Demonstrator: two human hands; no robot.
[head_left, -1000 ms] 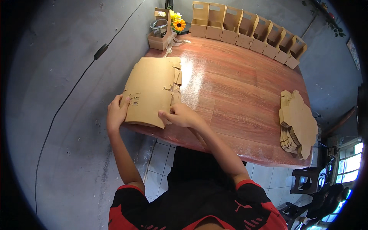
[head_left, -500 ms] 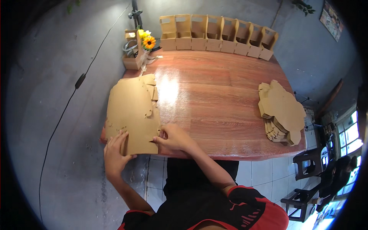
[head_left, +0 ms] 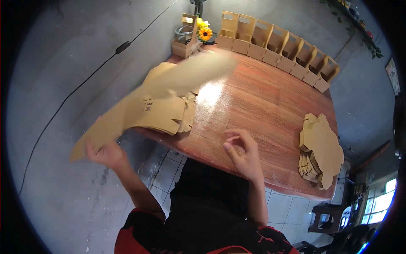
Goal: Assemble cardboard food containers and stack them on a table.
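My left hand [head_left: 106, 155] is closed on the lower end of a flat die-cut cardboard sheet [head_left: 99, 131]. The sheet is lifted and slants up to the right, its far end smeared by motion. Beneath it a stack of flat cardboard blanks [head_left: 165, 120], with notched, folded edges on its right side, rests on the table's left end and is partly covered by the raised sheet. Above the near edge of the table, my right hand [head_left: 244, 154] holds nothing; its fingers are loosely curved, with the thumb apart from them.
On the wooden-topped table [head_left: 253, 101], another pile of cardboard blanks [head_left: 322, 146] lies at the right. Assembled cardboard carriers [head_left: 264, 40] line the back edge. One carrier [head_left: 184, 46] with a coiled item stands beside flowers [head_left: 205, 33] at the far left. A wall [head_left: 76, 63] borders the left.
My left hand has raised a sheet off the left stack and swung out to the left. My right hand has let go of the cardboard and moved right. The view has turned.
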